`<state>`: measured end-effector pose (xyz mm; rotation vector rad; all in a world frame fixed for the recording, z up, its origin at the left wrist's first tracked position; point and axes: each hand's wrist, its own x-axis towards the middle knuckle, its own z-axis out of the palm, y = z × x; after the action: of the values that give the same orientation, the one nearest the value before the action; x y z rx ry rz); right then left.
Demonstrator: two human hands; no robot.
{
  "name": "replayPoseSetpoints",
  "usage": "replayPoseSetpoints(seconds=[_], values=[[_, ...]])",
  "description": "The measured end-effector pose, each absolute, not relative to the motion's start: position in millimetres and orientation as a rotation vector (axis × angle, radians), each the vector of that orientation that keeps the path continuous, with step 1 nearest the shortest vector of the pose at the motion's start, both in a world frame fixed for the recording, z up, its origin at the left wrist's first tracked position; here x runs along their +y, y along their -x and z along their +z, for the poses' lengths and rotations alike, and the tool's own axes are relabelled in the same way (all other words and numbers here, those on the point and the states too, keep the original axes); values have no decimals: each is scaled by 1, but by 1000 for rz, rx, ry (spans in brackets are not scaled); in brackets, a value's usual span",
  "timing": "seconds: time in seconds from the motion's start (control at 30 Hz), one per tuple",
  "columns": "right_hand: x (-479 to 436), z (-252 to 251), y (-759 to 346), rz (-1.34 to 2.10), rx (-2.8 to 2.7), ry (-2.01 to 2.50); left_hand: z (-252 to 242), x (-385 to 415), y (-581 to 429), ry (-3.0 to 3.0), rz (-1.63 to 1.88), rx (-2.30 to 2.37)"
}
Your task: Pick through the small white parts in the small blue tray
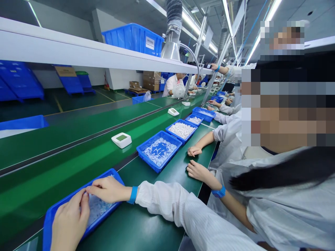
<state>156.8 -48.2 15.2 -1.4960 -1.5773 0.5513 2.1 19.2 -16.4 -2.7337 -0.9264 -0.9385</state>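
Blue plastic walls the tray [47, 223] under the person's left hand [70, 216] and right hand [108, 189], whose bent fingers meet at the tips above small pale pieces [101, 209] lying inside; I cannot tell whether either hand pinches one. Farther along the green bench [131, 223] stands a second tray [146, 159], near a co-worker's loosely curled hands [198, 170], while a white gadget [121, 140] with a screen sits on the belt [86, 158].
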Motion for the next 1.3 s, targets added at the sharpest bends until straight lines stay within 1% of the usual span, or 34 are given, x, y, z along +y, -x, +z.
replayPoseSetpoints(seconds=[0.57, 0.9, 1.1, 1.3], values=[[-67, 23, -144, 543, -1601, 1479, -14, 7, 12, 2772, -865, -931], [-67, 18, -138, 532, -1686, 1520, -23, 10, 19, 2768, -775, -929], [-66, 18, -139, 511, -1728, 1557, -23, 12, 18, 2763, -802, -936], [-61, 18, -139, 516, -1747, 1607, -23, 15, 19, 2835, -790, -1034]])
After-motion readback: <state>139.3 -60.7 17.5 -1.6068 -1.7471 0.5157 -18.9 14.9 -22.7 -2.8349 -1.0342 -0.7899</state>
